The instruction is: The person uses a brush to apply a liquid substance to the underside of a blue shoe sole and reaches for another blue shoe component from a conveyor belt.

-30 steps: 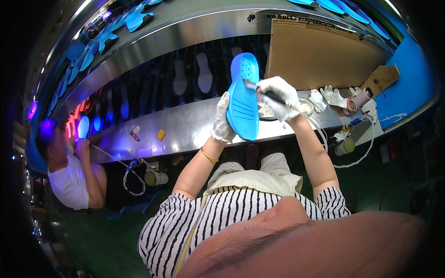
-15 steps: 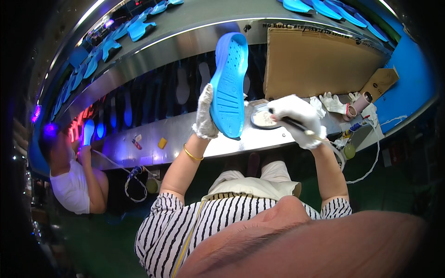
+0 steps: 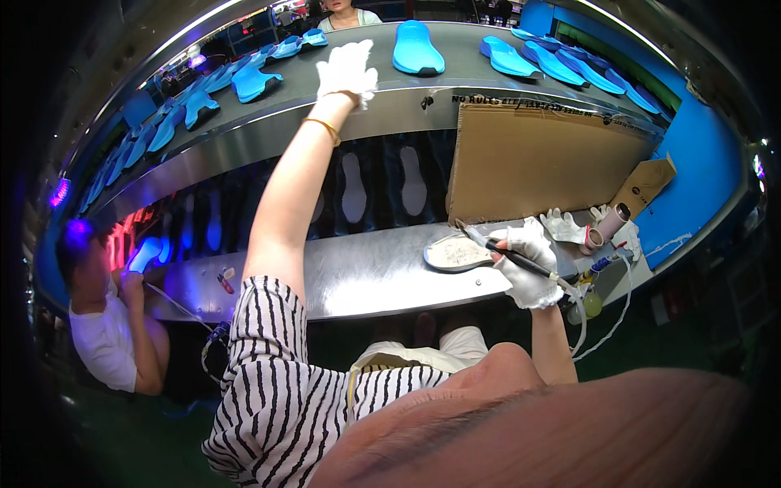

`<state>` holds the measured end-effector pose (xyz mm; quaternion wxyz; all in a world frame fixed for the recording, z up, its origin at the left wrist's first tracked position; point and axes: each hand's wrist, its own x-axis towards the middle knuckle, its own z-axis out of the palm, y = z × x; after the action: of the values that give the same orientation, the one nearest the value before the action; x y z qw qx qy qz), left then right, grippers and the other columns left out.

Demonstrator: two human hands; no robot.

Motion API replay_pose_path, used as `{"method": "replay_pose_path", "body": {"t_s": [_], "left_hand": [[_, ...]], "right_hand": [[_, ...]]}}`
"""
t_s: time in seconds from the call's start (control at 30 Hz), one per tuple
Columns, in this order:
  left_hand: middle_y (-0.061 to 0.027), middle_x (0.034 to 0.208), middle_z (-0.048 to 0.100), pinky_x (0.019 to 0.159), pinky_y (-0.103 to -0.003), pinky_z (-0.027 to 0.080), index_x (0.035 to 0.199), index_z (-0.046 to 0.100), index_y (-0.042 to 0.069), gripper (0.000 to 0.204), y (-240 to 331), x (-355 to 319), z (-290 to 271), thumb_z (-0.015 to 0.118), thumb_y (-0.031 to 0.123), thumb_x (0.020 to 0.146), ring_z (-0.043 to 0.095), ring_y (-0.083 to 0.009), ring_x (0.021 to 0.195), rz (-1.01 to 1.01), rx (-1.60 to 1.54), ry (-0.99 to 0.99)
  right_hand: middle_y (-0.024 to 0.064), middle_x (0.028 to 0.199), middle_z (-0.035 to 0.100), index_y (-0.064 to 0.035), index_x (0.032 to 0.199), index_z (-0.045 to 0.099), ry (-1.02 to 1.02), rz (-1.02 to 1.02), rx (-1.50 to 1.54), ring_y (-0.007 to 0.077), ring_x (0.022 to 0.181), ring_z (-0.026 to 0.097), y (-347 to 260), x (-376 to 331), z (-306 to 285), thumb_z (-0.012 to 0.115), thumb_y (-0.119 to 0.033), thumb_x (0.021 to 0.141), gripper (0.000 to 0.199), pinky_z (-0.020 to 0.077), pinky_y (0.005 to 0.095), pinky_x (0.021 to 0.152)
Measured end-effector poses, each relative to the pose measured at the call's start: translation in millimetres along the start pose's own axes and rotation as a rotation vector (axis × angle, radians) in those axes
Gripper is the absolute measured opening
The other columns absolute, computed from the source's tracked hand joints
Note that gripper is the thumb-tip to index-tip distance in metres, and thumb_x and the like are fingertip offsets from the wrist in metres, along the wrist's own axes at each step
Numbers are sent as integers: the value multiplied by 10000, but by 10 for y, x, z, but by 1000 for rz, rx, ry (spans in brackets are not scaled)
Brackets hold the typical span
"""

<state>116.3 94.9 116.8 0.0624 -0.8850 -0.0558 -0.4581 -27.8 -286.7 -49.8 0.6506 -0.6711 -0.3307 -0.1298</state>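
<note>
My left hand [image 3: 347,71], in a white glove, is stretched out over the dark belt with its fingers extended and nothing held. Just to its right, a blue shoe sole [image 3: 417,50] lies on the belt, apart from the hand. My right hand [image 3: 529,267], in a white glove with bare fingertips, grips a black pen-like brush [image 3: 521,259] joined to a pale hose. Below the brush's tip, on the metal ledge, lies an oval, sole-shaped piece [image 3: 455,254] with a whitish, speckled top and dark rim. The right fingertips are close beside its right end.
More blue soles line the belt [image 3: 382,91] at left and right. A large cardboard sheet [image 3: 537,167] leans above the metal ledge [image 3: 358,281]. Spare gloves [image 3: 561,228] and a spool [image 3: 612,222] lie at right. A co-worker [image 3: 110,325] sits at left; another person [image 3: 350,16] is beyond the belt.
My left hand has moved up and left to the belt and let go of the blue sole, which now lies there. My right hand keeps the brush and has moved lower.
</note>
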Motion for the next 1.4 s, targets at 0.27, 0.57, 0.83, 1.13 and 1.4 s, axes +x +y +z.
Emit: {"method": "replay_pose_path", "body": {"t_s": [0.27, 0.57, 0.83, 1.13, 1.4], "left_hand": [[-164, 1045, 639, 845, -371, 498, 1021, 667, 181, 271, -2030, -285, -490, 548, 164, 778, 613, -333, 960, -75, 102, -87], [-75, 908, 661, 670, -288, 488, 1087, 629, 64, 252, -1977, -625, -466, 599, 180, 865, 602, -170, 714, -309, -271, -28], [-129, 1155, 585, 955, -327, 409, 1163, 578, 4, 410, -1330, -862, -1025, 610, 307, 889, 554, -248, 1044, -110, -725, 147], [-228, 1246, 503, 1047, -450, 334, 1311, 375, -100, 571, -1516, -1380, -1982, 528, 264, 899, 468, -310, 1189, -141, -2104, 15], [-181, 809, 631, 630, -327, 462, 547, 517, 53, 582, -74, -1946, -1052, 403, 443, 963, 541, -267, 699, -712, -2537, -487]], "right_hand": [[70, 885, 651, 5, 986, 604, 67, 78, 27, 118, 809, 628, 222, -150, -34, 703, -1, 781, 227, 517, 244, 721], [42, 899, 631, -23, 1038, 611, -161, 326, 334, 109, 852, 590, 148, -126, 229, 619, -34, 832, 206, 487, 246, 775], [44, 892, 644, -39, 975, 630, -61, 279, 182, 117, 847, 608, 145, -148, 33, 686, -18, 755, 229, 490, 256, 806], [65, 888, 647, -22, 939, 623, -163, 220, 334, 130, 833, 616, 261, -81, 318, 656, 20, 785, 163, 499, 267, 759], [64, 813, 658, -3, 922, 627, -43, 294, 70, 112, 749, 624, 299, -133, 244, 697, 34, 749, 190, 505, 244, 686]]}}
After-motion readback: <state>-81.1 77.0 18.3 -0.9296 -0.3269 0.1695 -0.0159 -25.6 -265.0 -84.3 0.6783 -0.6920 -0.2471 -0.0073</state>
